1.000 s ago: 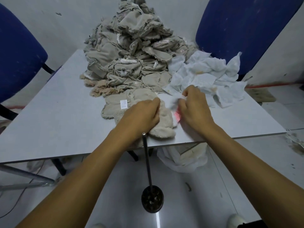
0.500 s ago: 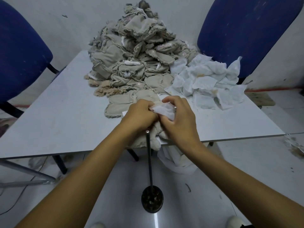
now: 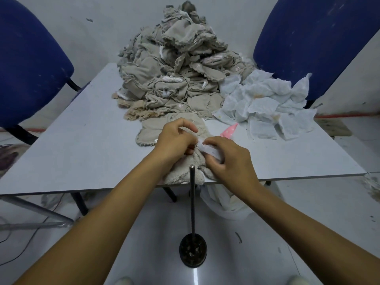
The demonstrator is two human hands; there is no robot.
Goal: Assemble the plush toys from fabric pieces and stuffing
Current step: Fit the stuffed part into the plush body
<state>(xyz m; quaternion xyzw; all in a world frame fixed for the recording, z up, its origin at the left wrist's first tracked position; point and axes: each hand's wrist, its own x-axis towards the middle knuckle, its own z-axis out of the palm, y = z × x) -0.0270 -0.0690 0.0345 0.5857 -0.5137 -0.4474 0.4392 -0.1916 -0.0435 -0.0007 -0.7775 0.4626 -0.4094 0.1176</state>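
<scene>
A: Looking from the biggest thing down: the grey worktop (image 3: 82,140) carries a tall heap of beige fabric pieces (image 3: 176,66) at the back. Beside it, on the right, lies a smaller pile of white pieces (image 3: 265,108). A blue chair (image 3: 308,38) stands behind each far corner.

B: And where is the toy in work?

A: The plush skin (image 3: 181,175) lies at the near edge of the worktop, partly hanging over it, under both hands. A metal rod on a round base (image 3: 192,204) stands on the floor just in front of it.

B: How is the grip of each hand?

A: The left hand (image 3: 174,142) has its fingers curled on the plush skin and seems to hold the opening. The right hand (image 3: 228,159) pinches a small white piece (image 3: 207,149) between thumb and fingers, touching the skin. A little pink dotted piece (image 3: 229,130) lies just beyond the right hand.

B: So the step is putting the white piece inside?

A: I think so, though the opening itself is hidden. To do it well, the left hand should keep the opening wide and steady. The right should push the piece in deep and flat, not bunched. The skin hangs over the edge, so it could slip; pulling it further onto the worktop would help.
</scene>
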